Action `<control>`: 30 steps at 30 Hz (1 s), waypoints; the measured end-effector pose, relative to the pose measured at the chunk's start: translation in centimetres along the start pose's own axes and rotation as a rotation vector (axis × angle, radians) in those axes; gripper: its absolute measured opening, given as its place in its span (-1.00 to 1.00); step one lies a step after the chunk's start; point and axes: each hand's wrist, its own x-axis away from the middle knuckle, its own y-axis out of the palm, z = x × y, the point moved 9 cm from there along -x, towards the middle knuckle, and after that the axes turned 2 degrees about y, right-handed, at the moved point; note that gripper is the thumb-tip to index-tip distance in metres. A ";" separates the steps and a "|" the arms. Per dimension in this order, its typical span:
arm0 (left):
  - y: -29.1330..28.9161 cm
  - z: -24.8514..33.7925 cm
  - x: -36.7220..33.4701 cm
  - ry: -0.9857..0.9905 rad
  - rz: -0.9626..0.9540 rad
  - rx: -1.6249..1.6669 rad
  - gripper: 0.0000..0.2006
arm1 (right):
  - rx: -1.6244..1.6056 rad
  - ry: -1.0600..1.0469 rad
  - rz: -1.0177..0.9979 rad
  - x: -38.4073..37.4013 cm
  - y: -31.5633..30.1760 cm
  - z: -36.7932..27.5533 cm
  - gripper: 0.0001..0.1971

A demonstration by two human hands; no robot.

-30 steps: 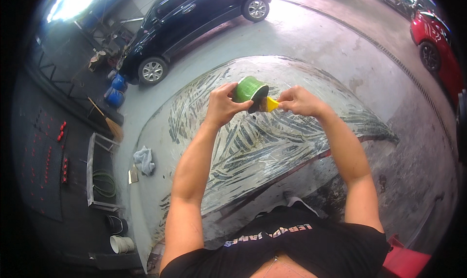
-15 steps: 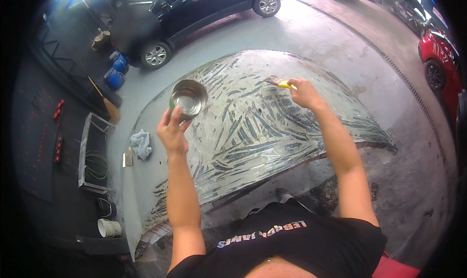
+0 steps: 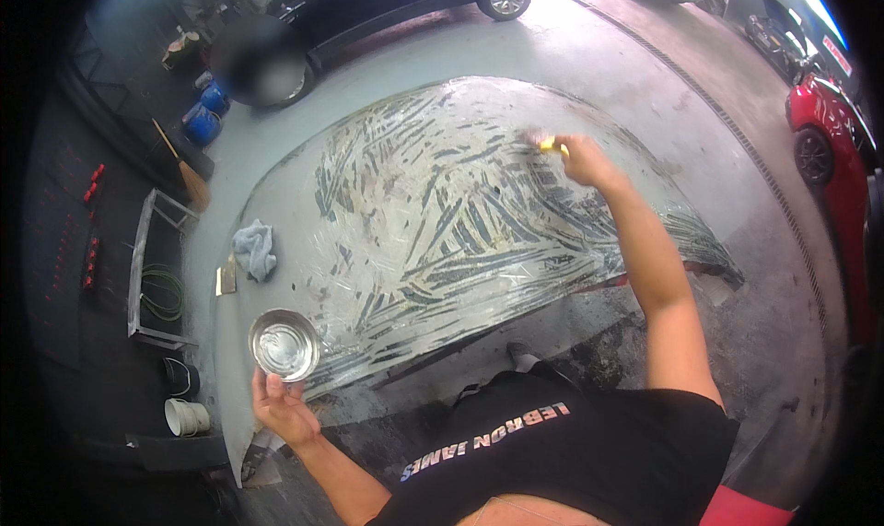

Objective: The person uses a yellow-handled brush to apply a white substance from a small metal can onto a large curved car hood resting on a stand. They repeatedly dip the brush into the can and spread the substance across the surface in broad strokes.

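A car hood (image 3: 368, 240) lies before me, its grey surface streaked with dark bare patches and wet-looking strokes. My right hand (image 3: 585, 160) is closed round the yellow handle of a paintbrush (image 3: 551, 146). The brush's bristles are blurred and sit over the far right part of the hood; whether they touch it I cannot tell. At the near left, my left hand (image 3: 284, 410) grips a round metal can (image 3: 284, 345) from below and the side. The can is open at the top, with a shiny, pale inside. Its contents are hard to make out.
A blue-grey cloth (image 3: 255, 250) and a flat scraper-like piece (image 3: 226, 278) lie on the hood's left side. Left of it stand a metal frame (image 3: 138, 277), a white bucket (image 3: 187, 417) and a broom (image 3: 191, 183). A dark car (image 3: 396, 19) is parked beyond, a red car (image 3: 833, 125) at right.
My left hand has brought the can down and toward me to the near left. The brush in my right hand has shifted slightly right and away.
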 end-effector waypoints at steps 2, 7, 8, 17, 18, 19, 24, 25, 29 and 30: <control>0.5 0.5 -0.3 0.040 -0.030 0.019 -0.40 | 0.005 0.029 0.155 -1.3 -0.4 1.4 -0.59; -5.3 0.6 0.6 0.063 0.013 -0.012 -0.43 | 0.082 0.034 -0.088 3.3 3.4 1.0 -0.59; -7.4 0.5 1.1 0.047 0.050 -0.046 -0.46 | 0.052 0.037 -0.137 5.6 2.2 0.2 -0.59; -9.0 -1.0 2.0 -0.008 0.084 -0.024 -0.49 | 0.075 0.129 0.102 13.0 -3.7 9.7 -0.64; -8.9 -1.4 1.7 -0.012 0.058 -0.029 -0.49 | 0.068 0.131 0.123 14.0 -2.9 9.7 -0.64; -8.3 -1.7 1.2 -0.015 0.019 -0.028 -0.49 | 0.141 0.116 0.072 15.3 -1.6 10.7 -0.68; -9.2 -1.0 1.3 -0.006 0.009 -0.047 -0.47 | 0.107 0.247 0.086 18.8 -3.5 10.1 -0.69; -8.9 -0.7 1.3 0.002 0.013 -0.054 -0.47 | 0.091 0.210 0.150 19.1 -3.8 9.9 -0.67; -8.6 -1.4 0.7 0.013 -0.021 -0.056 -0.44 | 0.003 0.138 0.244 20.8 -3.0 7.5 -0.65; -8.1 -1.2 0.8 0.020 -0.022 -0.062 -0.44 | -0.029 0.138 0.257 21.2 -2.5 6.4 -0.66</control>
